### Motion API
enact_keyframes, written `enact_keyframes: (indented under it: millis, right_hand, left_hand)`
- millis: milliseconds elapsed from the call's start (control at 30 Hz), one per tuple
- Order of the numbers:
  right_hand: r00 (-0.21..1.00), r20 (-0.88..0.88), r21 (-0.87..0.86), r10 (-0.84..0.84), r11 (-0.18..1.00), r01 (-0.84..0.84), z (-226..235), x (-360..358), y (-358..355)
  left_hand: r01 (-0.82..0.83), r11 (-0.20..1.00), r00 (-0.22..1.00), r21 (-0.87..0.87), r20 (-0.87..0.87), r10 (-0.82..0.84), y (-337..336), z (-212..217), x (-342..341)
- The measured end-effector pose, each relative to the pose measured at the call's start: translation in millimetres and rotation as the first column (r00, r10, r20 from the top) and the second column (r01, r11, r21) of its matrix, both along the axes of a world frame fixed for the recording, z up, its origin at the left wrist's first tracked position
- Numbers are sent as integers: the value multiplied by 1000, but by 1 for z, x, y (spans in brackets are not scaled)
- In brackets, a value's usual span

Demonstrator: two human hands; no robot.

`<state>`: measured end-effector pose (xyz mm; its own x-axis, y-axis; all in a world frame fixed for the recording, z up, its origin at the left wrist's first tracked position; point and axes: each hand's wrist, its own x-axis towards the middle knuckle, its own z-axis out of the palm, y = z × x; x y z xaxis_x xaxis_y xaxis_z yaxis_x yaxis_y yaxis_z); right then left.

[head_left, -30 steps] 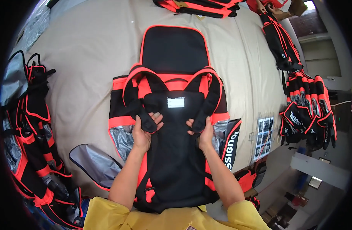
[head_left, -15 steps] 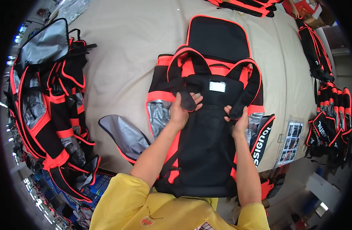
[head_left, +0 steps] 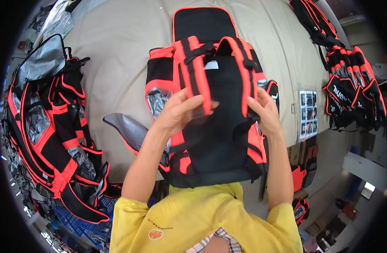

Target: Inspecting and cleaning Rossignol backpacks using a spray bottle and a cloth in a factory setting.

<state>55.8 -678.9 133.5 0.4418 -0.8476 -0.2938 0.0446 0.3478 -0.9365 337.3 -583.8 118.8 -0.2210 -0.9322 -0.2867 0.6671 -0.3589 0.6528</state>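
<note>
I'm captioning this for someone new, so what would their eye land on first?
First, the black, red-trimmed backpack mid-picture on the beige cloth, with the left hand and right hand at its shoulder straps. Then similar bags at the left, and a matching bundle at the right.

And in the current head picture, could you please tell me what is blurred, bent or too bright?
Head view: fingertips of the left hand and the lower end of the left shoulder strap look smeared, like motion blur; same head view: the bag at left looks bowed near the fisheye's dark edge; head view again: a panel at lower right is washed out white.
</note>
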Motion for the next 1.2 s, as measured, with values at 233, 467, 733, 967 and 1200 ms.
enact_keyframes:
  millis: [233, 467, 733, 967, 1200]
  right_hand:
    - [858, -476, -592, -194, 792, -149, 56, 37, 44]
    - [549, -836, -463, -29, 575, -675, 18, -8, 202]
    - [309, -949, -291, -65, 557, -778, -63, -27, 262]
    - [416, -903, -395, -108, 593, -702, -73, -24, 271]
    - [517, -846, -488, -134, 587, -646, -66, -43, 282]
  left_hand:
    - [20, 983, 985, 183, 163, -50, -45, 49, -46]
    - [-137, 969, 957, 205, 280, 76, -94, 64, -41]
    - [-154, 968, 899, 198, 435, 54, -103, 42, -36]
    - [7, 973, 946, 231, 313, -82, -105, 26, -6]
    - [-70, 981, 907, 182, 420, -13, -111, 22, -7]
